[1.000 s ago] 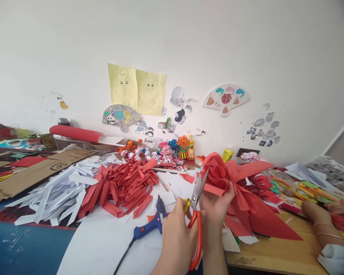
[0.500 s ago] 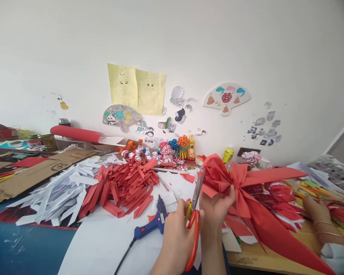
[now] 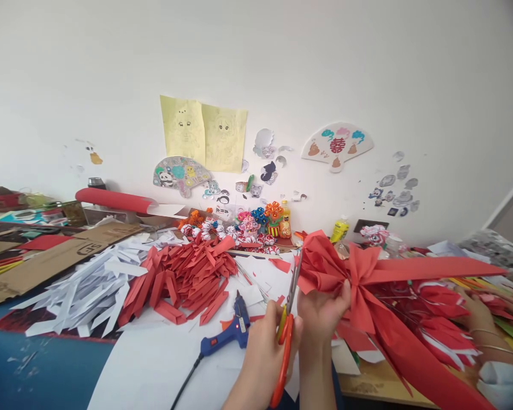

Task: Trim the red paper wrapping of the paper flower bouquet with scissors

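Note:
My left hand (image 3: 263,348) is closed around a pair of scissors (image 3: 287,333) with red-orange and yellow handles. Their blades point upward and appear together, along the left edge of a red paper flower (image 3: 320,263). From below, my right hand (image 3: 322,312) grips the flower at its base, the thumb in front beside a red bow (image 3: 359,282). Long red tails (image 3: 436,266) spread from the bow to the right. Behind them hang red-and-white wrapped pieces (image 3: 442,330), partly covered. To the left of my left hand, a blue glue gun (image 3: 226,335) lies on white paper (image 3: 154,364).
White paper strips (image 3: 89,285) and folded red strips (image 3: 188,279) are heaped on the left. A cardboard piece (image 3: 55,259) lies beyond. Small bouquets (image 3: 259,222) and a juice bottle (image 3: 285,221) stand against the wall. At far right is another person's hand (image 3: 481,316), partly covered.
The red tails and the red-and-white pieces have swung out to the right, covering more of the other person's hand. The flower has shifted slightly; both my hands keep their grips.

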`<state>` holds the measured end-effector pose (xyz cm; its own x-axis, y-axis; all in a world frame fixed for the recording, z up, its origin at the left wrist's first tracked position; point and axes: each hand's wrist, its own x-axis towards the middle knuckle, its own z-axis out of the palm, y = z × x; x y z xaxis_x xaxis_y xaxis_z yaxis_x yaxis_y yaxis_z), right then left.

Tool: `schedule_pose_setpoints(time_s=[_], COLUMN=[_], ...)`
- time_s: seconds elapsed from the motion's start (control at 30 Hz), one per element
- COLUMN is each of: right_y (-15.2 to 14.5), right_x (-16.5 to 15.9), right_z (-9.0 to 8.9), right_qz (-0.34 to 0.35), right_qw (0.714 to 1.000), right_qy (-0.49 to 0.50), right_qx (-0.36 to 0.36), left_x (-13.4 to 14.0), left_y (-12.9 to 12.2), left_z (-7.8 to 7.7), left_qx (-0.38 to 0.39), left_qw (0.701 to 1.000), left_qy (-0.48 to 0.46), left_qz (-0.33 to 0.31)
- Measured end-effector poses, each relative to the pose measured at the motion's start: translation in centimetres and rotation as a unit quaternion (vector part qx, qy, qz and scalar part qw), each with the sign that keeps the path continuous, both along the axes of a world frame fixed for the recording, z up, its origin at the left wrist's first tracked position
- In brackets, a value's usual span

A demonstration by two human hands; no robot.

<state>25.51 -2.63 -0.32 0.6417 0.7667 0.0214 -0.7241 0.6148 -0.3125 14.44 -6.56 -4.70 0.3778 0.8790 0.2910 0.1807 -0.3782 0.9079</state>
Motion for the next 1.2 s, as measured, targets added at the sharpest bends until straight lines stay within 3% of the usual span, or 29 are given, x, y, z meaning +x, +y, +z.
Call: schedule_pose_setpoints(time_s=[0.4, 0.67, 0.93, 1.2], right_y=[-0.6, 0.0, 0.6, 1.1], right_x=[-0.7, -0.2, 0.7, 1.7], right_z=[0.8, -0.3, -1.7, -2.4], right_qz=[-0.039, -0.026, -0.034, -0.059], right_qw=[0.999, 0.999, 0.996, 0.993], right_qy=[0.012, -0.012, -0.07, -0.092], right_qx=[-0.009, -0.013, 0.035, 0.034], left_x=[-0.2, -0.7, -1.0, -0.7], left_y=[0.0, 0.0, 0.5, 0.4], left_z=[1.0, 1.7, 1.9, 2.0], left_qx=[-0.058, -0.047, -0.06, -0.142], left_qw=[0.997, 0.998, 0.996, 0.985], left_qy=[-0.042, 0.006, 0.026, -0.002], left_qz=[-0.035, -0.049, -0.064, -0.099])
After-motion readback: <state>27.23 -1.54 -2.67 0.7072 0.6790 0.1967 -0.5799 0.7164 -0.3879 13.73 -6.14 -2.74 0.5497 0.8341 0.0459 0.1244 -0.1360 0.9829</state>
